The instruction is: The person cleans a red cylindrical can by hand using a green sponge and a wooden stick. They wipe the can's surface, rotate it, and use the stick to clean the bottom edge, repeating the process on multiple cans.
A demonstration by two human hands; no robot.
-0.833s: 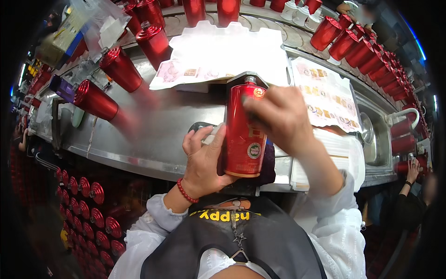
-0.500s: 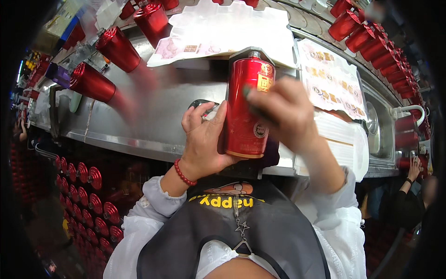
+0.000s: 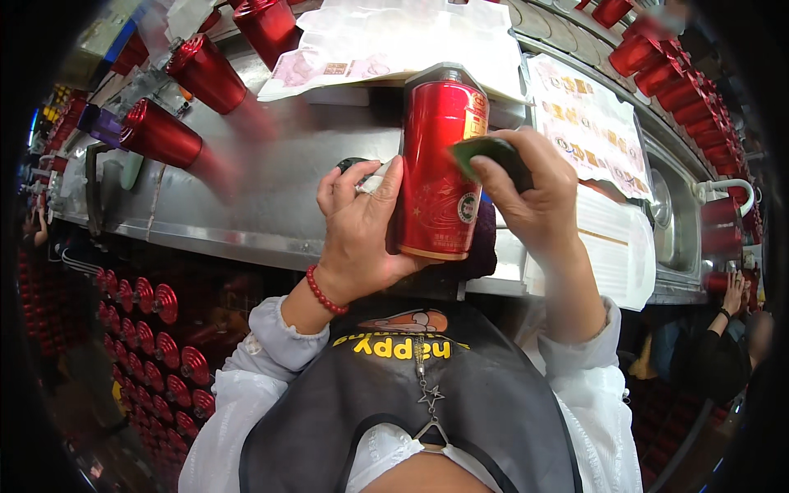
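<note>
A glossy red bottle with gold marks and a dark round emblem leans, neck away from me, on a dark holder with a dark purple cloth beside its base. My left hand grips the bottle's lower left side, its thumb partly behind the base. By its curled fingers is a small white piece with a dark part; I cannot tell what it is. My right hand pinches a flat dark green scraper-like pad, its edge at the bottle's right side, next to the gold label.
White decal sheets lie at the back, with another sheet to the right above a white stack. Red bottles stand at left on the metal bench. A sink is far right; another person's hand shows beyond.
My right hand with the pad has moved slightly right and turned, uncovering more of the bottle's front. The bottle has shifted slightly away from me and turned a little; my left hand stays on it.
</note>
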